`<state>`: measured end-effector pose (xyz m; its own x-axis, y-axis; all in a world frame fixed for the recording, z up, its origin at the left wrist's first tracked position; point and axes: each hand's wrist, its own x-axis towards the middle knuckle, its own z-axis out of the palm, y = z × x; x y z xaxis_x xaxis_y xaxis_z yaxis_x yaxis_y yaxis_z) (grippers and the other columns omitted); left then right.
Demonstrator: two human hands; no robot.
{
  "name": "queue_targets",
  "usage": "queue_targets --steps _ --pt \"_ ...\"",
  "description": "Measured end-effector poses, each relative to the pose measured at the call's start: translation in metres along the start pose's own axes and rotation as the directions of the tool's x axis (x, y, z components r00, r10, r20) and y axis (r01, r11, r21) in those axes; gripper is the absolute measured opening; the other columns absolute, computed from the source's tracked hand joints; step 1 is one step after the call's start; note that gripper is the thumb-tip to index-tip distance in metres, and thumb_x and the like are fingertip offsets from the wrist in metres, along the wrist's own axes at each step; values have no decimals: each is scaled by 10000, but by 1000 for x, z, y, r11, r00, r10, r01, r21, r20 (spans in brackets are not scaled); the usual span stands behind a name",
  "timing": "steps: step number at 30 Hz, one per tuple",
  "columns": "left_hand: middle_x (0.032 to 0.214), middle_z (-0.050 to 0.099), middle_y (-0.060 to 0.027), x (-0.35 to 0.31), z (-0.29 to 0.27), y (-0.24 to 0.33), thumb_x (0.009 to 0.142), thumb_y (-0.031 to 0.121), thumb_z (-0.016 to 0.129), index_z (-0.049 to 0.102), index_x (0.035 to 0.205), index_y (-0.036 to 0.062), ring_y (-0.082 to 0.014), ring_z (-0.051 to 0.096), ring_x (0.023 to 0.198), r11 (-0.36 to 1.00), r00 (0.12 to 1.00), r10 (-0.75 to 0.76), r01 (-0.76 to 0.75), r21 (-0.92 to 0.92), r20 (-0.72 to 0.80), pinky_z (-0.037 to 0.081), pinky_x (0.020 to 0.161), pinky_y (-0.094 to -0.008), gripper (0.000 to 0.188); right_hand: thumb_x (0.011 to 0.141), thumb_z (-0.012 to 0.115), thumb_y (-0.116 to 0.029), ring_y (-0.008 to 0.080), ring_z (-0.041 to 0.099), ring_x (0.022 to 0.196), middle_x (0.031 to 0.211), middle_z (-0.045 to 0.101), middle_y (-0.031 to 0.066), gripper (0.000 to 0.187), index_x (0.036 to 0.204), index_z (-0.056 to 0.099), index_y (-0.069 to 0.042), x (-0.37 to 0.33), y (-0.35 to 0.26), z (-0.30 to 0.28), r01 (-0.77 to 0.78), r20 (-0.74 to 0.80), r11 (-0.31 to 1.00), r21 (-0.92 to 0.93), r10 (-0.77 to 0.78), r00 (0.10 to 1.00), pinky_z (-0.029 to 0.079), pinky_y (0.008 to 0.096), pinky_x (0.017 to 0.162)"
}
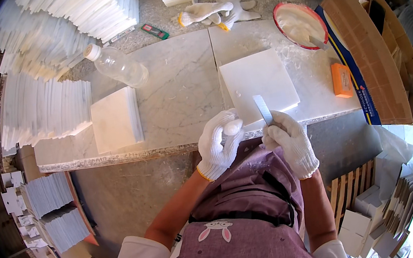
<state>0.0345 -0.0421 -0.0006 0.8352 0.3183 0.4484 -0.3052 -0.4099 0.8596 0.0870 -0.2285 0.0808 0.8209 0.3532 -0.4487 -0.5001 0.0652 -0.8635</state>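
Both hands wear white knitted gloves and are held at the table's front edge. My right hand (288,141) is closed round a putty knife (262,109), its flat metal blade pointing up and away from me. My left hand (220,144) is beside it with curled fingers; a small rounded white shape shows at its fingertips, either a lump or a gloved fingertip. Just beyond the hands lies a low stack of square white tiles (257,81). Farther right, a red-rimmed bowl (299,24) holds white paste, with another flat blade (317,42) resting in it.
More white tiles (115,120) lie at left, by a clear plastic bottle (120,67) and tall tile stacks (47,108). Spare gloves (224,9) and a green-and-red cutter (155,31) are at the back. An orange box (341,80) and a cardboard box (368,50) stand right.
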Motion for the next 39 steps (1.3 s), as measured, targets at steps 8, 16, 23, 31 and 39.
queue_targets --steps 8,16,23,31,39 --pt "1197 698 -160 -5 6 -12 810 4 781 657 1185 36 -305 679 1098 996 992 -75 78 -34 98 548 943 -374 396 1017 607 -135 103 649 830 957 685 61 212 1176 620 5 2 18 -9 -54 -100 985 162 71 992 566 252 744" --pt "1244 672 -200 8 0 -9 819 -55 770 594 1270 -33 -295 672 1133 961 964 216 -239 140 158 529 994 -399 484 1004 535 -50 113 651 793 1013 692 100 418 1417 538 13 9 3 4 -5 -187 994 -111 -16 982 552 259 663" --pt "1182 719 -158 8 4 -5 780 86 813 665 1149 42 -364 687 1100 989 989 125 -131 72 81 538 939 -412 400 965 614 -103 334 688 889 1047 674 228 381 1344 627 -76 18 19 1 186 -58 585 -789 -373 926 555 413 762" --pt "1205 712 -158 8 6 -9 776 104 819 653 1174 44 -368 682 1117 986 985 157 -160 51 64 540 933 -416 435 960 625 -119 350 675 926 1012 667 212 345 1301 677 -105 22 -4 8 235 14 503 -832 -404 915 531 436 826" --pt "1215 709 -153 9 4 -9 788 120 811 654 1168 52 -367 683 1116 979 981 168 -177 97 99 544 932 -412 417 947 628 -131 359 660 795 909 640 184 358 1297 679 -185 43 4 11 318 123 365 -875 -468 875 539 445 721"
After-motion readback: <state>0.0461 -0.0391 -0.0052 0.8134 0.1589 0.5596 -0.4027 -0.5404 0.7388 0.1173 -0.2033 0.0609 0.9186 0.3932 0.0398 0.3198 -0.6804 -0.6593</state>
